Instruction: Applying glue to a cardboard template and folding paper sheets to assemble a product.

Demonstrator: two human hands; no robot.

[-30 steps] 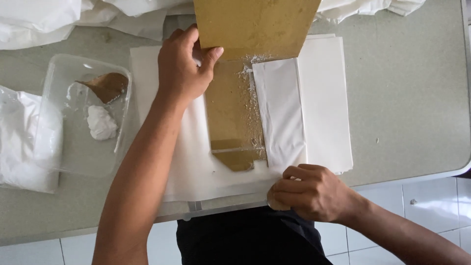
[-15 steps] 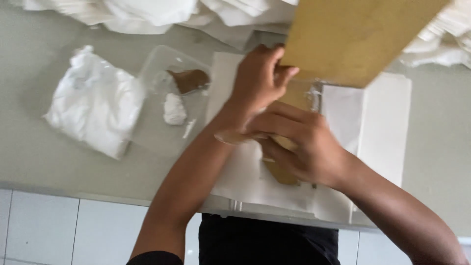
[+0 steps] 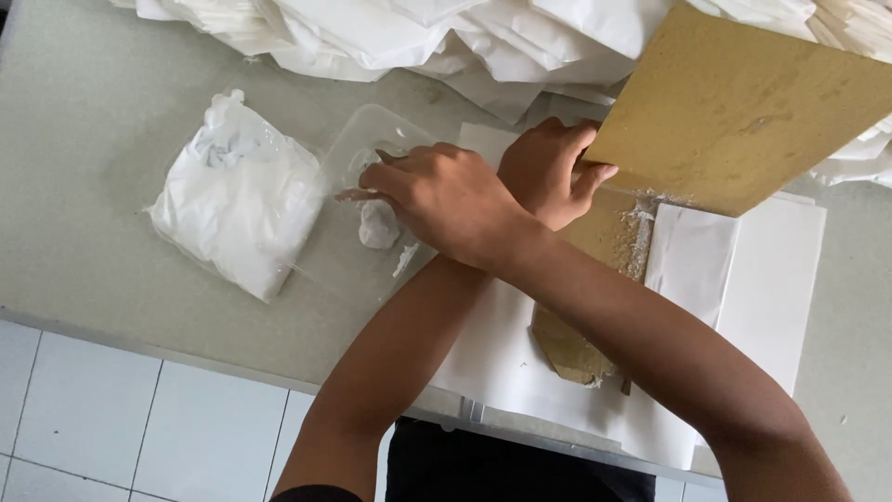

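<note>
Head view looks down on two bare forearms crossed over a pale tabletop [image 3: 84, 177]. The right hand [image 3: 437, 200] reaches across to the left, over the other wrist, and lies above a clear plastic tray [image 3: 358, 139]. Its fingers [image 3: 372, 181] are stretched out and close together, pointing left, with the tips down at the tray; whether they pinch anything cannot be told. Just below the fingertips, inside the tray, sits a lump of white paste [image 3: 378, 225], with a smaller smear beside it.

The left hand [image 3: 548, 172] lies under the right forearm and is clamped on the lower left edge of a brown board [image 3: 743, 102], thumb on the near face and fingers behind, holding it tilted up off the stack. White paste crumbs cling along the board's lower edge.

Under the board lies a stack of white paper sheets [image 3: 771, 270], squared up at the near edge of the tabletop. A narrow brown strip [image 3: 595, 279] runs down the stack, dusted with white at its top and ending in a rounded tip near the front.

Left of the tray, touching it, rests a white bag [image 3: 232, 200], soft and crumpled. Along the far side of the tabletop spreads a loose heap of white paper [image 3: 418, 37].
</note>
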